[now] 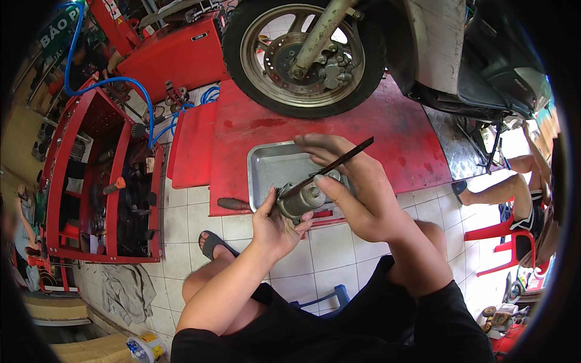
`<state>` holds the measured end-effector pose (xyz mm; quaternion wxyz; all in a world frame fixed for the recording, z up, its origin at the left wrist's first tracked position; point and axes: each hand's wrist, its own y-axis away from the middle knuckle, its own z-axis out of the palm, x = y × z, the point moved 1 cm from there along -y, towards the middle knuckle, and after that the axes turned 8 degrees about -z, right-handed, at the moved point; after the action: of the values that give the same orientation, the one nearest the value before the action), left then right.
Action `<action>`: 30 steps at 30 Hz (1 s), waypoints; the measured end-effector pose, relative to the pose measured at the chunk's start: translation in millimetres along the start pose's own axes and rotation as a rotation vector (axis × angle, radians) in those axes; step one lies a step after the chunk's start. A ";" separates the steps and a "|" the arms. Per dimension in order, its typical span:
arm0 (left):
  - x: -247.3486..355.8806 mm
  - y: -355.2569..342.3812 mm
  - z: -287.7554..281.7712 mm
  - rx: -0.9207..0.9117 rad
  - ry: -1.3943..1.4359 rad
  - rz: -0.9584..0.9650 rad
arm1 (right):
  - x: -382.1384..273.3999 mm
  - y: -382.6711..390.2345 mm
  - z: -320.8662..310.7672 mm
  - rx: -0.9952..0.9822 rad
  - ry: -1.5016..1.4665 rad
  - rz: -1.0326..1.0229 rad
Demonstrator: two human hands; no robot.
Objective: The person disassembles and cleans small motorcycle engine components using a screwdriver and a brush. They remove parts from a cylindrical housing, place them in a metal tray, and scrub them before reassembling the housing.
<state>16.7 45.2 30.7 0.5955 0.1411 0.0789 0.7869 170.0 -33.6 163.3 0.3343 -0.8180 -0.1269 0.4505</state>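
My left hand (272, 233) holds a grey metal cylindrical part (301, 204) over the near edge of a metal tray (257, 169). My right hand (357, 187) has its thumb against a long, thin dark bar (348, 155) lying diagonally across the top of the part, with the fingers stretched along behind the bar. The bar's lower-left end is close to my left thumb. A dark handle (230, 203) sticks out at the tray's left on the red platform (393, 151).
A scooter's front wheel (254, 91) stands above on the platform. A red tool cart (59, 193) with a blue hose (145, 103) is left, a cloth (127, 290) below it. A blue stool (339, 299) is beneath me. Other people sit at right (514, 193) and far left (27, 224).
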 end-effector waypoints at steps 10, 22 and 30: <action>-1.0 1.5 -0.5 -0.004 -0.025 -0.007 | 4.9 5.2 -2.3 0.057 -0.055 0.079; -3.9 3.4 3.8 0.076 -0.068 0.006 | 11.1 4.6 -3.0 0.103 -0.180 0.015; -0.6 2.9 2.2 -0.007 0.015 0.005 | 5.4 5.6 -14.8 -0.089 -0.002 -0.017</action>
<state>14.9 43.7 33.5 0.5932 0.1337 0.0803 0.7898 184.7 -41.4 161.5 0.3014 -0.8305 -0.1542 0.4424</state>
